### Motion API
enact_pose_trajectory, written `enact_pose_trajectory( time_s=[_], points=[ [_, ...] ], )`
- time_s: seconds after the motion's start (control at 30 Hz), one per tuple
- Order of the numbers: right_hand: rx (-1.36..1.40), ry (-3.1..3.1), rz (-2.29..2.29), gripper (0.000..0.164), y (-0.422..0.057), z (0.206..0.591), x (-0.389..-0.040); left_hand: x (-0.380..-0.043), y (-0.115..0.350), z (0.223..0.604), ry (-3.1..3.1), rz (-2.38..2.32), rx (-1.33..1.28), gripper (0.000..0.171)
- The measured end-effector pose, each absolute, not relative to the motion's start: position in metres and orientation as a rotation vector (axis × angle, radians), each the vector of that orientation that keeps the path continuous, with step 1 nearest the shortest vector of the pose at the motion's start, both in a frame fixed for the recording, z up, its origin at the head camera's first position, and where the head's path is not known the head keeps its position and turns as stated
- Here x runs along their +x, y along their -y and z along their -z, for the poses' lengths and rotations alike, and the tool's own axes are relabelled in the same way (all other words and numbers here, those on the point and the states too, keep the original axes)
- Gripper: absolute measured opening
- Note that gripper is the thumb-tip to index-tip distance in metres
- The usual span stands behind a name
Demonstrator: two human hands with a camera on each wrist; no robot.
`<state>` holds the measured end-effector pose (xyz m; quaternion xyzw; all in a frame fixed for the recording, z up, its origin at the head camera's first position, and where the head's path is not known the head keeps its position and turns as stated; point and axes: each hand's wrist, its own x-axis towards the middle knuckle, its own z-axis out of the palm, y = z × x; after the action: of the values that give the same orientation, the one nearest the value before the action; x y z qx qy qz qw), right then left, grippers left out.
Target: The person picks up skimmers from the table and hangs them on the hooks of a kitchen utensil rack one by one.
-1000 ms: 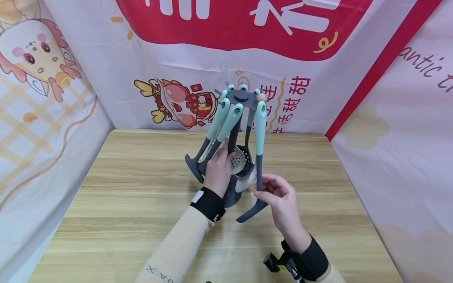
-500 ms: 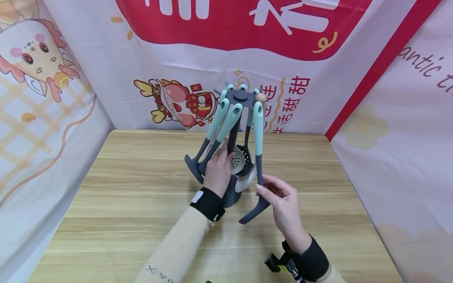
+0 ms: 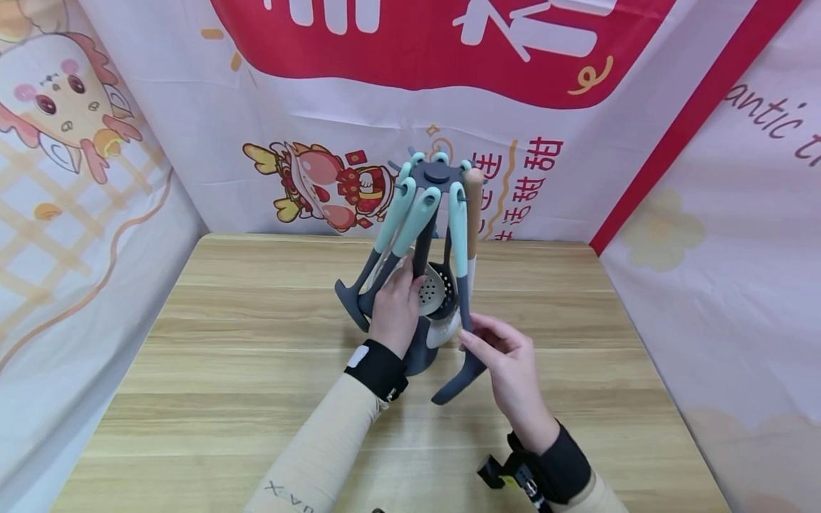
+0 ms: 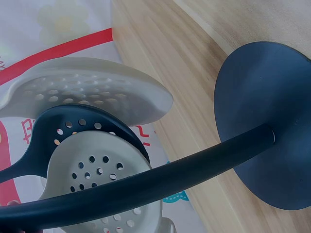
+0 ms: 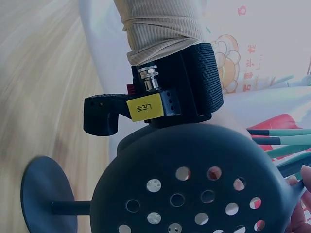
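Observation:
My left hand is wrapped around the dark post of a utensil stand; in the left wrist view the post runs down to a round base. My right hand pinches a dark grey skimmer low on its shaft, just above the head. Its mint handle points up, the end hole overlapping a peg of the stand's top. Seen from the right wrist, the broad perforated head fills the foreground.
Several mint-handled utensils hang around the stand. A wooden-handled one hangs right behind the skimmer. Grey and dark perforated heads cluster beside the post. The wooden table meets printed cloth walls at back and sides.
The skimmer's handle has shifted left toward the stand's top, uncovering the wooden handle behind it. My right hand moved slightly with it; my left hand stayed on the post.

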<state>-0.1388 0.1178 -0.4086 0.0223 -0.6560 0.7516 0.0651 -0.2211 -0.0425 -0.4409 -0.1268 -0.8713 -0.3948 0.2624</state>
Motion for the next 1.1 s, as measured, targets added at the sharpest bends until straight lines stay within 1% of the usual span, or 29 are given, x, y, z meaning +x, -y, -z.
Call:
enact_pose_trajectory(
  time_s=[0.1, 0.27, 0.4, 0.57, 0.77, 0.9, 1.1],
  points=[
    [0.039, 1.994, -2.267, 0.035, -0.115, 0.41, -0.142, -0.221, 0.043, 0.44, 2.363, 1.08, -0.335, 0.042],
    [-0.005, 2.062, -2.232, 0.026, -0.113, 0.413, -0.146, -0.221, 0.041, 0.439, 2.369, 1.082, -0.332, 0.042],
    [-0.013, 2.146, -2.186, 0.029, -0.112, 0.414, -0.149, -0.22, 0.04, 0.439, 2.369, 1.097, -0.326, 0.041],
    [0.046, 2.206, -2.113, 0.03, -0.11, 0.418, -0.153, -0.219, 0.041, 0.437, 2.392, 1.143, -0.308, 0.041],
    [0.2, 2.221, -1.987, 0.03, -0.108, 0.425, -0.158, -0.218, 0.042, 0.437, 2.393, 1.205, -0.3, 0.044],
    [0.219, 2.254, -1.926, 0.03, -0.107, 0.427, -0.162, -0.216, 0.041, 0.437, 2.393, 1.257, -0.293, 0.047],
    [0.215, 2.298, -1.813, 0.028, -0.106, 0.429, -0.168, -0.212, 0.039, 0.437, 2.351, 1.366, -0.282, 0.039]
  ],
)
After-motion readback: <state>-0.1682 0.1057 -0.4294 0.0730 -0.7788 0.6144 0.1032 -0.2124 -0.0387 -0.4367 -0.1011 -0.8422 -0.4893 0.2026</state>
